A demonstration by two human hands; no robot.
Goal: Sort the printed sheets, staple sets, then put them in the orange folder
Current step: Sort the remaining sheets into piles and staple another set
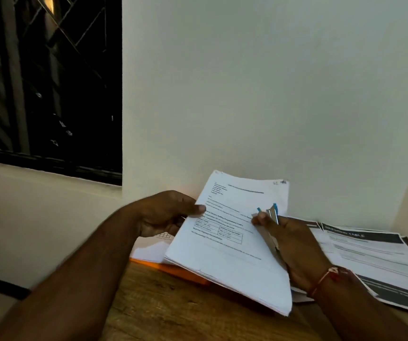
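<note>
A set of white printed sheets [227, 244] is lifted off the wooden table [163, 311], tilted toward me. My left hand [166, 212] pinches its left edge, thumb on top. My right hand [289, 244] holds the right edge, thumb on the page, and also grips a small stapler with blue and silver parts [271, 212] that pokes up between its fingers. The orange folder [173, 269] lies flat on the table under the sheets, only its left edge showing, with white papers [148, 249] on it.
More printed sheets with dark header bands [370, 257] lie spread on the table at the right, against the white wall. A dark barred window [48, 82] is at the upper left. The table's left edge runs close to my left forearm.
</note>
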